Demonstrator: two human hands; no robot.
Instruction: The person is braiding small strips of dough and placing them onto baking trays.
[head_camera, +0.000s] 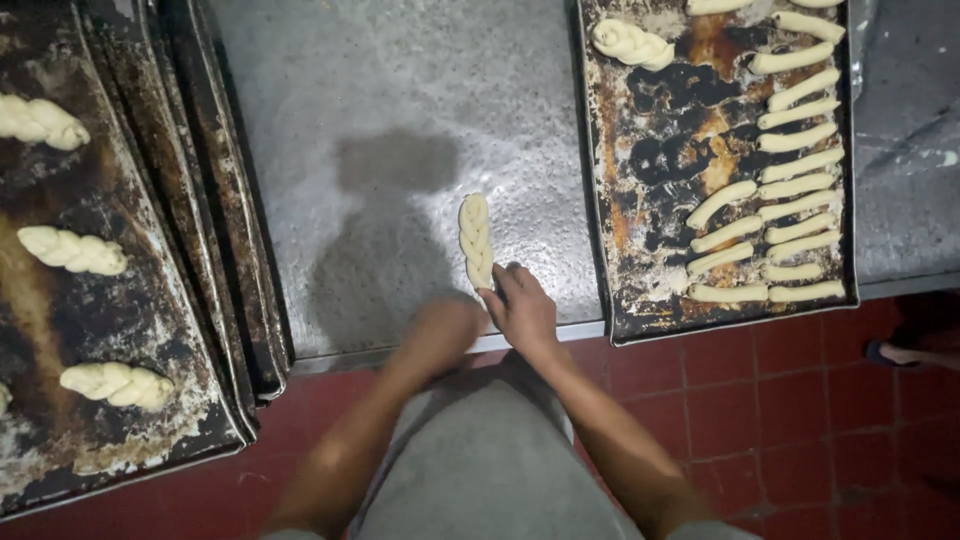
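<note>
A: Head view, looking straight down. Braided dough loaf lying lengthwise on the floured metal counter, near the front edge, between the two sets of trays.

B: And the hands?

A: Right hand at the near end of the braid, fingertips touching or pinching its tip; fingers curled close together, holding nothing else. Left hand just beside it at the counter edge, blurred. Cannot tell whether spread or closed, nor whether touching the dough.

B: Right side of the counter?

A: Dark, stained baking tray with scorched patches. Rows of short dough strands lined up along its right half, roughly parallel, close together. One finished braided piece at the tray's top left corner, well apart from the strands.

B: Left side?

A: Stack of similar worn trays, overlapping, tilted in frame. Topmost one carrying braided loaves spaced well apart, one above another.

B: Below the counter?

A: Red tiled floor. Grey garment on the person's front, both bare forearms reaching up to the counter. Another person's foot at the far right edge, on the tiles.
</note>
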